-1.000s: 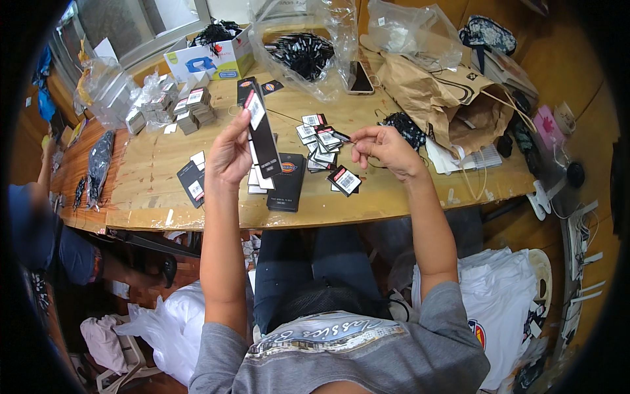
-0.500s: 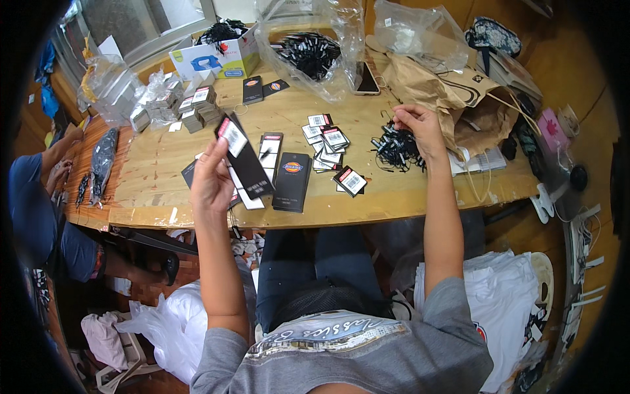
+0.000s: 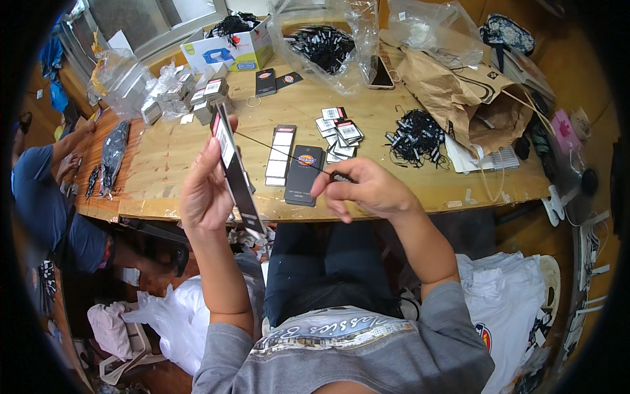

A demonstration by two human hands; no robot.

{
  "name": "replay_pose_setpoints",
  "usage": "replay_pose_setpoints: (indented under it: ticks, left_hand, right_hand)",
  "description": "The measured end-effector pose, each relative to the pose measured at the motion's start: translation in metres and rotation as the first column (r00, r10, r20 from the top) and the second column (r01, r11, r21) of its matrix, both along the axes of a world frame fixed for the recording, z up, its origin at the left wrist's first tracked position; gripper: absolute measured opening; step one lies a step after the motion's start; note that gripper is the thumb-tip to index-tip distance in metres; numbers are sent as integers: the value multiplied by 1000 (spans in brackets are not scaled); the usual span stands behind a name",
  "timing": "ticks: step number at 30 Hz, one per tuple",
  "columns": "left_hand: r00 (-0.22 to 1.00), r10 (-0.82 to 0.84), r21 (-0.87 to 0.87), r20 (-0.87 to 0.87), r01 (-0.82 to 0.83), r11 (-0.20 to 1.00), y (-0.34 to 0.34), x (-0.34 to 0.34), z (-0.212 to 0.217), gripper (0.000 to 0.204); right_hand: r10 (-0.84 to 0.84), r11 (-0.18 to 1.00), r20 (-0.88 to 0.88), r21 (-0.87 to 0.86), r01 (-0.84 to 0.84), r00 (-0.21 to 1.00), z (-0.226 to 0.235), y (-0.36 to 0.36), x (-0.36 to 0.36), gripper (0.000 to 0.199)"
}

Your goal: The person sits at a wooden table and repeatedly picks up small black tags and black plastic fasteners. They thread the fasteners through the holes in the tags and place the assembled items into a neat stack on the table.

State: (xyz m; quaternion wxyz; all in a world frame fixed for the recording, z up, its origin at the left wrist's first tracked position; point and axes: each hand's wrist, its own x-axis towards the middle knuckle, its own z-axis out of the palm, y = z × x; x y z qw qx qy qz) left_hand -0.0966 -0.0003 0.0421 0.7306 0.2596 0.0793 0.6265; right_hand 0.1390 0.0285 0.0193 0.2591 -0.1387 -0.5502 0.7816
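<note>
My left hand (image 3: 202,192) grips a few black hang tags (image 3: 240,187) at the table's near edge, held up nearly edge-on. From their upper end a thin black tag string (image 3: 279,150) stretches to my right hand (image 3: 371,189), which is closed on its other end. Between and beyond my hands lie a stack of black tags (image 3: 303,187) with an oval emblem and a stack of long tags (image 3: 280,155) with white panels. Small barcode tags (image 3: 340,132) lie loosely piled behind them. A tangled heap of black tag strings (image 3: 415,138) sits farther right.
A brown paper bag (image 3: 459,85) and a phone (image 3: 381,72) are at the back right. A see-through bag of black strings (image 3: 321,49), a white box (image 3: 230,52) and bundled tags (image 3: 210,95) stand at the back. Another person (image 3: 49,190) works at the left.
My right hand has left the string heap and come left toward the tags, with a string now taut between both hands. The tags in my left hand have turned edge-on.
</note>
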Motion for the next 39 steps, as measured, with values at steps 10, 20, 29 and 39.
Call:
replay_pose_setpoints:
  ticks: [10,20,29,39]
  left_hand:
    - [982,165,-73,-87,-172,982,-19,-5,-36,32]
    - [949,147,-178,-277,-201,963,-34,14,-64,26]
    - [834,236,-111,-499,-331,937,-35,43,-73,15]
    - [602,485,223,-634,-458,861,-37,77,-60,23]
  right_hand:
    - [-489,870,67,112,481,870,-30,-10,57,26]
    - [-719,617,-517,-168,769,464,-23,4,65,16]
    - [-561,794,-718,-327,512,411,4,-9,59,15]
    - [-806,435,-147,511,742,574,-7,-52,1,9]
